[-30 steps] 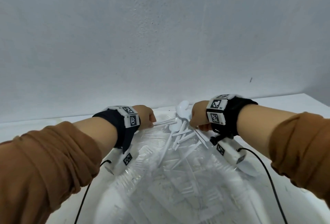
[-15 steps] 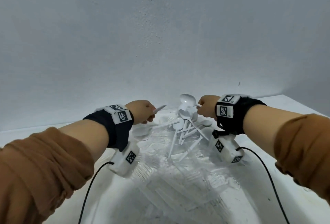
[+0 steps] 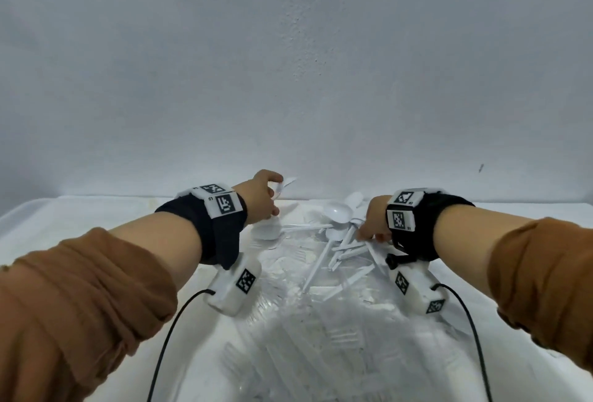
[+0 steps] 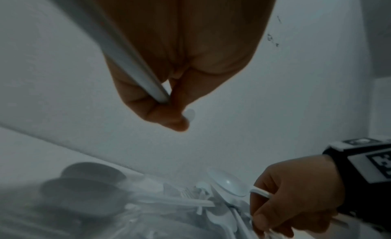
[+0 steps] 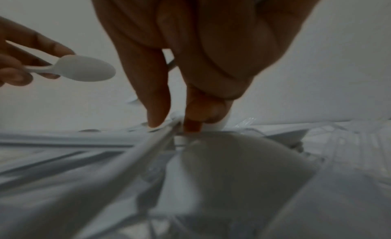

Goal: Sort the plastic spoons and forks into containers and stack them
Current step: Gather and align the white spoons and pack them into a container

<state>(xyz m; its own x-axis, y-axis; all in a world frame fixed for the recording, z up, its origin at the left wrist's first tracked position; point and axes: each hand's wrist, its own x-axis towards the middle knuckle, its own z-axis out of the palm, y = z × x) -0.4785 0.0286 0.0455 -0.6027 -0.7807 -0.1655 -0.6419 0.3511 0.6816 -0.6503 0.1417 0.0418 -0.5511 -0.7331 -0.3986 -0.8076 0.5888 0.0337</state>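
Overhead, left hand (image 3: 261, 198) pinching one white spoon (image 5: 84, 70), right hand (image 3: 375, 220) fingers closed on cutlery pile (image 3: 337, 241), count unclear.

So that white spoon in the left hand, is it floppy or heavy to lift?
Probably light: the left hand holds the white plastic spoon up by its thin handle with fingertips alone. It looks fairly stiff, since the bowl juts out without drooping. Its smooth plastic may slip in a loose pinch.
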